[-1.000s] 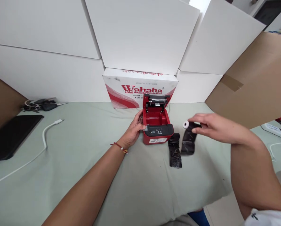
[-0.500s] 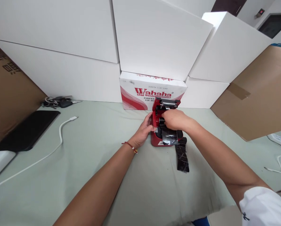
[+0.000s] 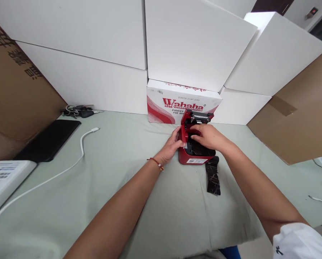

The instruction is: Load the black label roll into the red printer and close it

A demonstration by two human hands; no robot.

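A small red printer (image 3: 195,160) stands on the cloth-covered table with its lid (image 3: 199,117) raised. It looks like a label printer, with a white label on its front and a black interior. My left hand (image 3: 172,148) grips its left side, thumb at the front edge and fingers behind. Over the opening, my right hand (image 3: 208,136) reaches in from the right with thumb and forefinger apart, near dark parts inside. The other fingertips are hidden. From the printer's right side a strip of black, creased film (image 3: 213,178) lies down on the cloth.
Behind the printer stands a white and red Wahaha carton (image 3: 161,108), against stacked white boxes (image 3: 195,43). Brown cardboard (image 3: 282,104) rises at right, and more cardboard (image 3: 20,86) at left. Keys (image 3: 81,111), a black flat pad (image 3: 50,140) and a white cable (image 3: 81,144) lie left.
The dark film that hung over the printer's front has gone from there, baring the front label. My right hand's fingers have spread apart. My left hand keeps its grip; the view has shifted slightly.
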